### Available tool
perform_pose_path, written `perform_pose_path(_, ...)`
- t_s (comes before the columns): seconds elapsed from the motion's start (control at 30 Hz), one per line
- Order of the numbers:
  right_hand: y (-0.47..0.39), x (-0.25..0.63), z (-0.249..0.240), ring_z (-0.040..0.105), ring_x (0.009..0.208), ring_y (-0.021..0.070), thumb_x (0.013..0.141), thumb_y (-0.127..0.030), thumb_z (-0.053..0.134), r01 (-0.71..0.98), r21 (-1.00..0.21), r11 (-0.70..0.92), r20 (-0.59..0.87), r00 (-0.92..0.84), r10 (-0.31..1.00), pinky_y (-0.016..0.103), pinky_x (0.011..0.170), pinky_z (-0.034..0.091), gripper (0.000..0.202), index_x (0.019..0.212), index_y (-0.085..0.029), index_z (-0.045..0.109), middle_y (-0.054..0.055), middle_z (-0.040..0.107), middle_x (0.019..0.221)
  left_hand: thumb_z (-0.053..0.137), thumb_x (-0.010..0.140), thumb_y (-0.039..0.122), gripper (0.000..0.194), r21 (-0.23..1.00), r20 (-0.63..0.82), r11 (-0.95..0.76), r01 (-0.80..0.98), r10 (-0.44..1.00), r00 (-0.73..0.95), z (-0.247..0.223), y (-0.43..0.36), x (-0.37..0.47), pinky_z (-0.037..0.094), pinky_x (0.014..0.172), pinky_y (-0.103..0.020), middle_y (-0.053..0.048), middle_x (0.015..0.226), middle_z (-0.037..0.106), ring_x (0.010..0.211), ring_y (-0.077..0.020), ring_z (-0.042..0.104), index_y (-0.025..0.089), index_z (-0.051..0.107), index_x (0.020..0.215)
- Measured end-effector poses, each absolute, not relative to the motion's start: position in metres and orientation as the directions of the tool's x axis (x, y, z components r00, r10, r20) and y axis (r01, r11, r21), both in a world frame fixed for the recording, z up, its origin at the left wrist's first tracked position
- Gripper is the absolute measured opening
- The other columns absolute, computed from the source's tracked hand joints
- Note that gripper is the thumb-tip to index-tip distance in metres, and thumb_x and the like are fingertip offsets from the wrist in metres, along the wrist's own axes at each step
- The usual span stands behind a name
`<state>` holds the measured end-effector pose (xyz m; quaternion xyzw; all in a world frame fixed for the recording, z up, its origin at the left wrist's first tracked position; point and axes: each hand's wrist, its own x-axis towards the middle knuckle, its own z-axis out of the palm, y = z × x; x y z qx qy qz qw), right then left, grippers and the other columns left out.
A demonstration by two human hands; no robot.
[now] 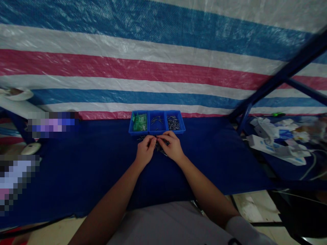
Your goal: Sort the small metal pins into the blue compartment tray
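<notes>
Both forearms reach forward from the lower edge and angle inward, so the left hand [146, 148] and right hand [174, 147] nearly meet at the fingertips. Their fingers are curled, thumbs pressed toward the index fingers in a pinch; I cannot tell whether either grasps one of the slim metal pins [162, 152] lying loose beneath them on the dark-blue cloth [84, 166]. Just beyond stands a blue three-compartment tray [157, 127] (green plastic packet [140, 121] at left, few pins in the middle, many at right). Blue markings on the long white box [278, 152] are too blurred to read.
</notes>
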<state>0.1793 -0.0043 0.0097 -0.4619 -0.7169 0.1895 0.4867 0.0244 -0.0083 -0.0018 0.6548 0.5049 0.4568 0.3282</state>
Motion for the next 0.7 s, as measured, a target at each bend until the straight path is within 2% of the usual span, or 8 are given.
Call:
perform_pose_path(0.1,-0.004,0.179,0.010,0.061,0.075,0.0141,0.088,-0.025,0.060,0.437,-0.771,0.464,0.488,-0.065,0.871,0.027,0.068,0.052,0.016,0.096,-0.021,0.073,0.005,0.063,0.088,0.050,0.091,0.038,0.024,0.890,0.297,-0.306,0.338,0.952,0.078,-0.005,-0.008,0.024,0.043,0.058,-0.022,0.003,0.064,0.058,0.056,-0.0101,0.054,0.018,0.063,0.097)
perform_pose_path(0.23,-0.004,0.179,0.010,0.062,0.072,0.0139,0.087,-0.025,0.060,0.365,-0.844,0.393,0.413,-0.027,0.910,0.027,0.066,0.051,0.016,0.096,-0.021,0.072,0.005,0.068,0.085,0.055,0.088,0.034,0.023,0.860,0.334,-0.344,0.377,0.938,0.096,-0.008,-0.008,0.025,0.042,0.058,-0.021,0.005,0.062,0.055,0.054,-0.0087,0.052,0.020,0.063,0.104)
perform_pose_path(0.47,-0.002,0.176,0.007,0.067,0.082,0.0182,0.084,-0.032,0.064,0.148,-0.932,0.331,0.328,-0.048,0.943,0.032,0.074,0.054,0.015,0.078,-0.020,0.071,0.007,0.073,0.092,0.056,0.088,0.038,0.024,0.844,0.338,-0.336,0.419,0.938,0.072,-0.007,-0.009,0.026,0.041,0.056,-0.020,0.005,0.061,0.055,0.053,-0.0089,0.051,0.020,0.063,0.103)
perform_pose_path(0.6,0.000,0.174,0.003,0.068,0.082,0.0186,0.080,-0.036,0.067,0.067,-0.966,0.251,0.249,-0.037,0.968,0.033,0.074,0.055,0.016,0.081,-0.020,0.072,0.007,0.074,0.093,0.054,0.089,0.038,0.024,0.842,0.321,-0.322,0.432,0.944,0.079,-0.007,-0.009,0.026,0.042,0.056,-0.021,0.004,0.062,0.057,0.053,-0.0093,0.052,0.019,0.063,0.102)
perform_pose_path(0.7,0.000,0.173,0.000,0.069,0.075,0.0175,0.076,-0.037,0.069,0.012,-0.985,0.170,0.170,-0.027,0.985,0.031,0.070,0.056,0.019,0.085,-0.020,0.071,0.006,0.074,0.086,0.053,0.090,0.038,0.024,0.842,0.314,-0.316,0.437,0.946,0.080,-0.007,-0.009,0.026,0.042,0.056,-0.021,0.004,0.063,0.059,0.054,-0.0097,0.053,0.019,0.063,0.101)
